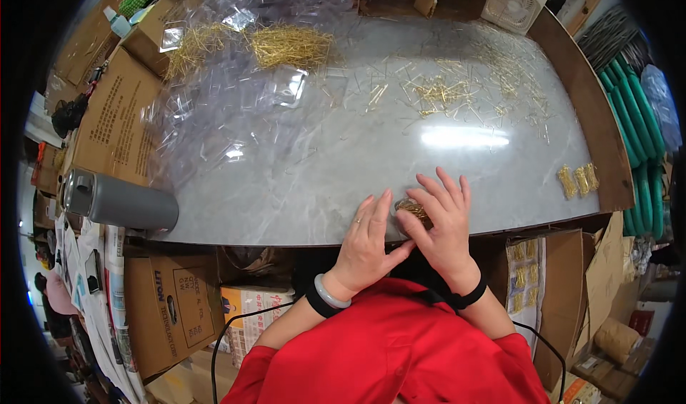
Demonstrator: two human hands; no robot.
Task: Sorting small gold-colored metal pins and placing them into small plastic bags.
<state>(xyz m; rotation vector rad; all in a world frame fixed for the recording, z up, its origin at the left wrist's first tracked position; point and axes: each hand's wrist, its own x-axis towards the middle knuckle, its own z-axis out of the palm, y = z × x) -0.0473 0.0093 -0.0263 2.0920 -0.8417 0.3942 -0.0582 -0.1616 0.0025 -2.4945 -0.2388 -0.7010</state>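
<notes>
A small pack of gold wire pieces, seemingly in clear plastic, lies near the table's front edge between my hands. My right hand curves over it, thumb on the near side and fingers on the far side, partly hiding it. Beside it on the left is my left hand, fingers stretched out and thumb pointing toward the pack. Whether the left fingertips touch the pack I cannot tell. Loose gold wire hooks are scattered farther back on the grey marbled tabletop.
Clear plastic sleeves heap at the left, with a dense gold wire pile beyond. A grey bottle lies at the left edge. Several gold bundles lie at the right by a wooden border. A white fan stands behind.
</notes>
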